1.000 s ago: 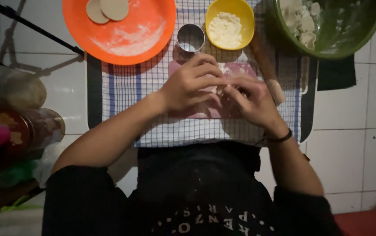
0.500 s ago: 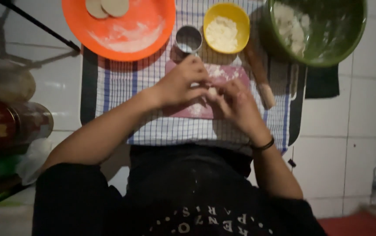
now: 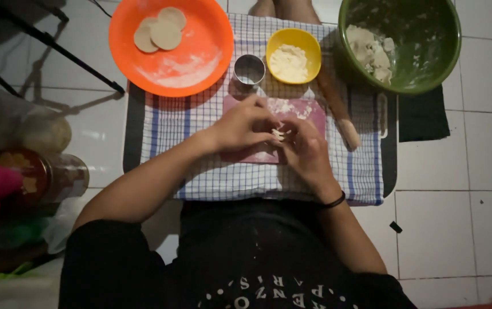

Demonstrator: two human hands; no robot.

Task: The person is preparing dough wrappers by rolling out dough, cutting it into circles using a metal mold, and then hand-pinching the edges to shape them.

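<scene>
Dough (image 3: 278, 134), a small pale lump, sits pinched between the fingertips of both hands over the middle of a pink board (image 3: 309, 110) in the head view. The left hand (image 3: 244, 124) comes in from the left with its fingers curled down around the lump, clenched on it from above; the right hand (image 3: 309, 150) meets it from the right, thumb and forefinger closed on the same piece, a dark band around its wrist. The two hands touch each other at the fingertips, and the lump shows only as a pale sliver between them. The board lies dusted with flour on a checked cloth (image 3: 200, 123) with blue stripes, spread over a white tiled floor (image 3: 475, 149). Just beyond the board stands a round metal cutter (image 3: 249, 70), upright, and beside it on the right a yellow bowl (image 3: 274, 44) of white flour. A wooden rolling pin (image 3: 337, 111) lies at a slant along the board's right edge, its far end near the yellow bowl. Farther left, an orange plate (image 3: 200, 40) holds a few flat dough rounds (image 3: 160, 31) near its far rim, with flour smeared across its bare middle. At the far right a green bowl (image 3: 440, 51) holds more rough dough against its left wall. Jars (image 3: 40, 171) stand blurred at the left edge, well apart from the hands.
</scene>
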